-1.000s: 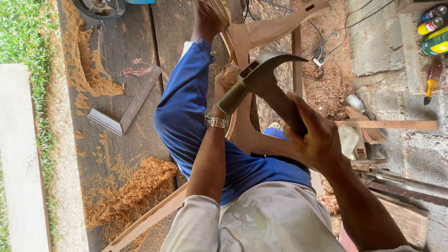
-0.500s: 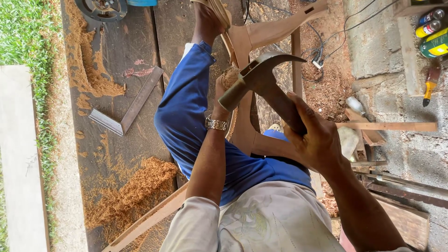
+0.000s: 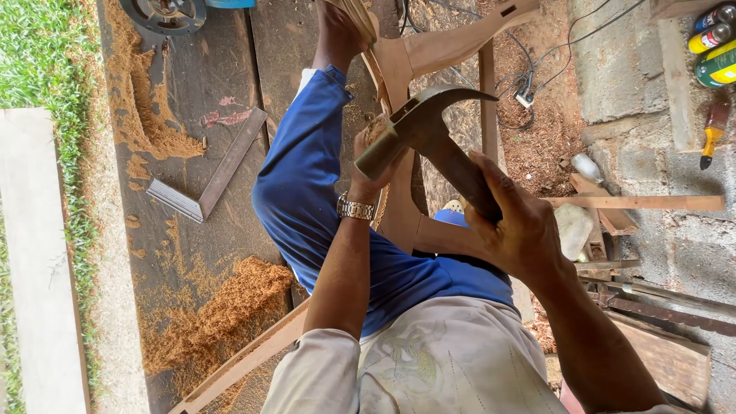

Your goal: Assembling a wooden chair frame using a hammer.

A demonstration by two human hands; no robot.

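My right hand (image 3: 521, 230) grips the wooden handle of a claw hammer (image 3: 429, 115), whose steel head is tilted with its face close to my left hand. My left hand (image 3: 372, 157), with a metal watch on the wrist, is closed on the edge of a curved brown wooden chair frame (image 3: 460, 42) and steadies a small spot there. What sits under its fingers is hidden. The frame rests against my leg in blue trousers (image 3: 307, 199), and a foot presses on it at the top.
A metal try square (image 3: 215, 172) and heaps of sawdust (image 3: 222, 307) lie on the dark plank floor. A long wooden slat (image 3: 245, 360) lies by my leg. Spray cans (image 3: 717, 38), a screwdriver (image 3: 713, 130) and a thin wooden strip (image 3: 636, 202) are on the concrete at right. Grass (image 3: 38, 54) borders the left.
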